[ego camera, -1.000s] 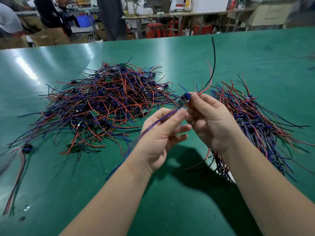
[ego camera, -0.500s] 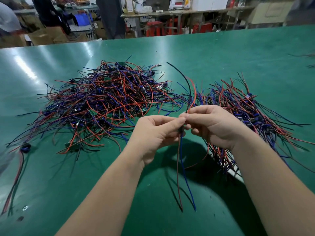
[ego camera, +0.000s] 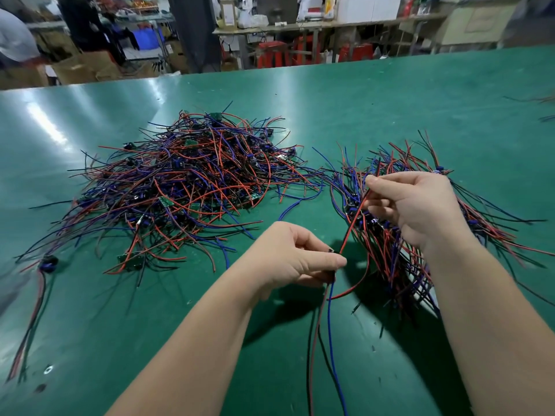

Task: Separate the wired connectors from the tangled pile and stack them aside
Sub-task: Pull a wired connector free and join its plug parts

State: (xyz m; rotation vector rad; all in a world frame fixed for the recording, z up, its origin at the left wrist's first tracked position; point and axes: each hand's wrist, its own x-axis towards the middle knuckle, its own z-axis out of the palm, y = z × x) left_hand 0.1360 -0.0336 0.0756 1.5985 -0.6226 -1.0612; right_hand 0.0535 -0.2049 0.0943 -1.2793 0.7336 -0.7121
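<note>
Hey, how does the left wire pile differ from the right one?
The left pile is wider and heaped, its wires crossing every way; the right pile is narrower, its wires lying roughly parallel. The left pile lies uncovered; the right pile is partly hidden behind the right hand. Both are red, blue and black wires on the green table.

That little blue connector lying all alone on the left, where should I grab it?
Probably pinch the blue connector by its chunky body, coming from above. It lies on the green table beside the tangled pile, and its wires trail toward you, so they should follow freely.
</note>
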